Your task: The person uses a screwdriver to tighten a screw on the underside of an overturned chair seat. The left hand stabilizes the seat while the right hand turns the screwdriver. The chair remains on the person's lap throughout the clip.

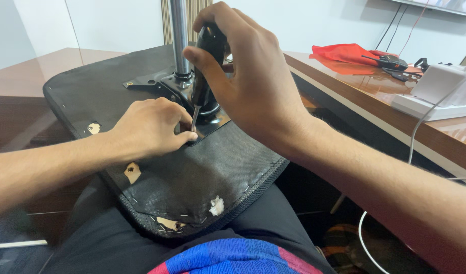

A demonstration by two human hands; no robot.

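Desk [375, 109] brown, shiny, by white wall. Seat [202, 167] upside down on your lap, black, cloth torn. Your right hand [253, 81] wraps screwdriver [205, 71] tight. Your left hand [152, 127] pinches at tip, holding something too small to tell.

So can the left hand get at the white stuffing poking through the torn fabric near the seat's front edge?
Probably yes. The left hand rests on the black seat underside, and nothing lies between it and the white stuffing.

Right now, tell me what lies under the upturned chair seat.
The chair seat rests across the person's lap: dark trousers and a blue-and-pink shirt show beneath its near edge. The seat covers whatever lies under its far half.
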